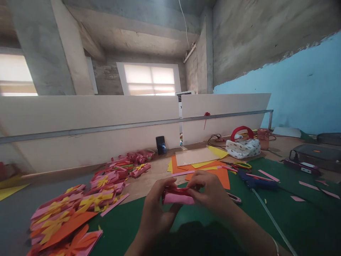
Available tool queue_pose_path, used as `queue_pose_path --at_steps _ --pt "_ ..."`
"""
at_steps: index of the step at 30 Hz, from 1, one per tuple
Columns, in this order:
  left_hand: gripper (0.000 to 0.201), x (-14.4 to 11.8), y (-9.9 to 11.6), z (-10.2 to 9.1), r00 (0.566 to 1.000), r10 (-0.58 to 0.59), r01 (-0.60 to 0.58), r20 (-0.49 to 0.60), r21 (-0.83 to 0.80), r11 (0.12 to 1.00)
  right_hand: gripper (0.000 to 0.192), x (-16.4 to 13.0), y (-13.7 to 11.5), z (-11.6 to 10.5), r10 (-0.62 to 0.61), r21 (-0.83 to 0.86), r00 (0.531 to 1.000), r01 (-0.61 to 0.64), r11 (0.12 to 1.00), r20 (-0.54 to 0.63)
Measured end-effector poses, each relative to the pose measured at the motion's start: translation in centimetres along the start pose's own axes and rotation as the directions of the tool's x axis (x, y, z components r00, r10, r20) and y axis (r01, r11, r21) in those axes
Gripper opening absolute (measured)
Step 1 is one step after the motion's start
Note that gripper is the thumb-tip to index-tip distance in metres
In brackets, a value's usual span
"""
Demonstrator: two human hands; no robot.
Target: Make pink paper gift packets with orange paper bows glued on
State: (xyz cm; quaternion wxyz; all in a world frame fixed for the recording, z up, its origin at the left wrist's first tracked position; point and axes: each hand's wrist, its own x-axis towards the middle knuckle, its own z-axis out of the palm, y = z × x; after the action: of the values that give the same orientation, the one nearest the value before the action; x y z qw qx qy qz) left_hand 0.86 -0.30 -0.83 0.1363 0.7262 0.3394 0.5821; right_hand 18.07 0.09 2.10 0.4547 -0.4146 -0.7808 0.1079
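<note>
This is a craft workshop in an unfinished building — the walls and ceiling are bare concrete, and one wall (301, 96) is painted blue. A long table (149, 177) stands against low white partitions (87, 124) and carries a green mat (293, 213). On it lie many folded paper pieces (80, 202) in pink, yellow and orange, sheets of orange paper (210, 172), scissors (241, 165) and a glue gun (255, 182) — tools for handmade paper decoration. A phone (161, 145) leans against the partition.
</note>
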Motion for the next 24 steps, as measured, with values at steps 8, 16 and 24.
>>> queue_pose_path --at_steps 8,16,24 --pt "0.039 0.3 0.2 -0.5 0.991 0.040 -0.054 0.131 0.102 0.993 0.015 -0.1 -0.6 0.0 -0.050 -0.040 0.998 0.049 0.998 -0.028" --pt "0.046 -0.1 -0.2 0.3 1.000 0.014 -0.013 0.020 -0.012 1.000 0.037 -0.2 -0.2 0.0 -0.030 -0.045 0.998 0.032 0.998 0.054" --pt "0.051 -0.3 -0.4 0.5 0.998 -0.023 0.027 0.064 -0.064 0.998 0.020 -0.4 -0.2 0.8 -0.269 -0.175 0.963 0.263 0.949 -0.010"
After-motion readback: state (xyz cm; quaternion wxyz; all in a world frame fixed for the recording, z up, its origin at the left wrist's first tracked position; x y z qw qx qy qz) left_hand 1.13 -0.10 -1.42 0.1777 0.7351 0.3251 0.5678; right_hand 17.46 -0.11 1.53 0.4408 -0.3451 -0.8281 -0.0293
